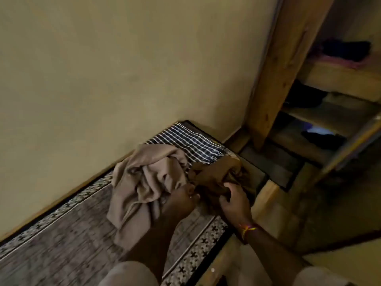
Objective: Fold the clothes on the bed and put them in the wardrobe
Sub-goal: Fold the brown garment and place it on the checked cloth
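A crumpled beige garment (142,182) lies on the bed (61,244), which has a patterned grey cover. Just right of it sits a bunched dark brown garment (216,174). My left hand (181,201) is closed on cloth where the beige and brown garments meet. My right hand (235,201) grips the brown garment from its near side. A dark checked cloth (189,141) lies flat at the bed's far end. The open wooden wardrobe (286,65) stands at the right, with dark and pink clothes (346,52) on its upper shelf.
A plain wall (123,69) runs along the bed's far side. The wardrobe's lower shelves (321,118) hold dark items. A wooden bed frame (266,195) edges the mattress on the right, with a step or board (268,162) beyond it. My knees show at the bottom.
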